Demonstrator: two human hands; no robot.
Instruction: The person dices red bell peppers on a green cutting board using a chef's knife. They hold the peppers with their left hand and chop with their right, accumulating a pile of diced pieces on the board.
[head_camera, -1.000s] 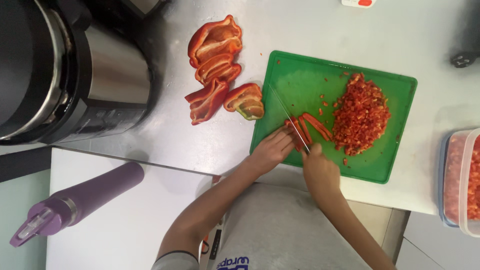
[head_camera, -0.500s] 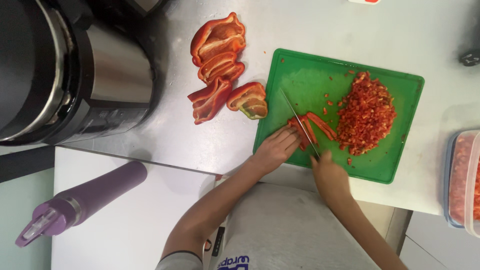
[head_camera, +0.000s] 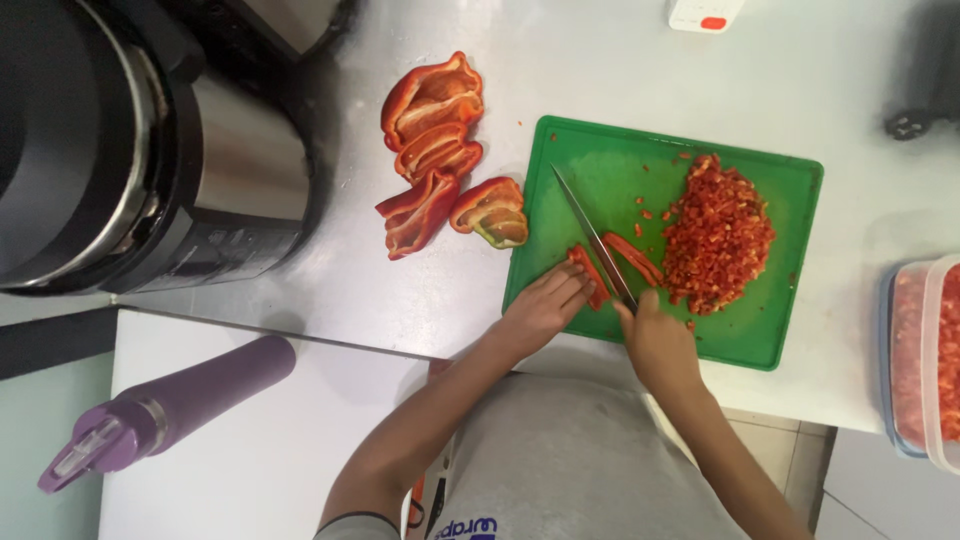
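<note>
Head view: left hand (head_camera: 545, 305) pins pepper strips (head_camera: 590, 275) on green cutting board (head_camera: 600, 180) near counter's front edge, steadying them; right hand (head_camera: 655, 335) grips knife (head_camera: 592, 238), blade across strips beside diced pile (head_camera: 718, 232).

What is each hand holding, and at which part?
The right hand holds a steel kitchen knife by its handle. The left hand pins a red pepper strip at its near end.
</note>
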